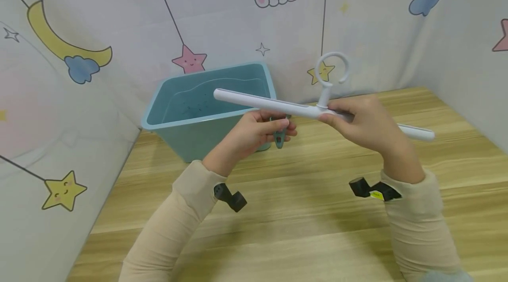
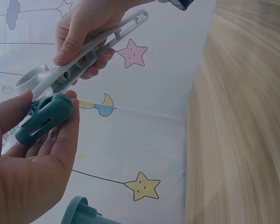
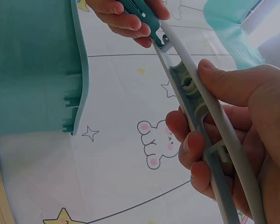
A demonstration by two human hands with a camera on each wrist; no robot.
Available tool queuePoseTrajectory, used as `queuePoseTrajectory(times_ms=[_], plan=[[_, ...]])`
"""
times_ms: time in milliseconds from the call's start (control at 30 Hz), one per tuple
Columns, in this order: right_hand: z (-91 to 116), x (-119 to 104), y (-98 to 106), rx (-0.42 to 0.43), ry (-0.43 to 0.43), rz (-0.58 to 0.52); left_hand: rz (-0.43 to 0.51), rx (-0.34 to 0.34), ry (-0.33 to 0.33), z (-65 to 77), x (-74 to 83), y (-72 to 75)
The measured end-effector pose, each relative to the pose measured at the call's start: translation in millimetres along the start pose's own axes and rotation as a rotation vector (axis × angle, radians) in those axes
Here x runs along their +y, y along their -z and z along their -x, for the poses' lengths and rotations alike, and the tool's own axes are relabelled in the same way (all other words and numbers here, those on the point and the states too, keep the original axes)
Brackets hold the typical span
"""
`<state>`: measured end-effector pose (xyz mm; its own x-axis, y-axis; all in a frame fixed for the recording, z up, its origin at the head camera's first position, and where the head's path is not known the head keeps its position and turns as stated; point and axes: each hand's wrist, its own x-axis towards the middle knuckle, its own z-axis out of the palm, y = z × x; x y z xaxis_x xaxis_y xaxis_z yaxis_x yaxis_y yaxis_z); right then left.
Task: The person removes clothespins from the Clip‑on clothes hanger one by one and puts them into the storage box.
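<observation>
A white hanger bar (image 1: pixel 270 105) with an open round hook (image 1: pixel 345 68) is held above the table. My right hand (image 1: pixel 367 125) grips it near the hook, thumb on one side and fingers curled round the other. In the right wrist view the bar's hollow underside (image 3: pixel 189 84) shows small pegs and cross-ribs. My left hand (image 1: pixel 263 130) pinches a teal clothes peg (image 1: pixel 279 136) just below the bar's left half. One end of the peg (image 2: pixel 49 116) meets the underside; whether it is fastened there I cannot tell.
Behind my left hand stands a teal plastic bin (image 1: pixel 206 119) with some small dark specks inside. It sits on a wood-grain table (image 1: pixel 278 211), against a white cloth backdrop (image 1: pixel 238 17) printed with stars, moons and a bear. Each sleeve cuff carries a black wrist camera (image 1: pixel 234 200).
</observation>
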<state>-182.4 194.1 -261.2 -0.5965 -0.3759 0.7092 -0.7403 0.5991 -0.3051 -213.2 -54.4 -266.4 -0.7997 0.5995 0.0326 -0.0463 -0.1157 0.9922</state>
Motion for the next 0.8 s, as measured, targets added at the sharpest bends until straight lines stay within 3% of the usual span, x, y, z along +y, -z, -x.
queuePoseTrajectory(times_ms=[233, 633, 800], plan=[[0.3, 0.2, 0.0, -0.016, 0.024, -0.017, 0.049, -0.054, -0.035, 1.0, -5.5, 2.0], [0.9, -0.5, 0.2, -0.055, 0.038, -0.004, 0.106, -0.168, -0.033, 2.8, -7.7, 3.8], [0.9, -0.6, -0.9, -0.054, 0.034, -0.009, 0.172, -0.213, -0.037, 2.8, -11.2, 6.5]])
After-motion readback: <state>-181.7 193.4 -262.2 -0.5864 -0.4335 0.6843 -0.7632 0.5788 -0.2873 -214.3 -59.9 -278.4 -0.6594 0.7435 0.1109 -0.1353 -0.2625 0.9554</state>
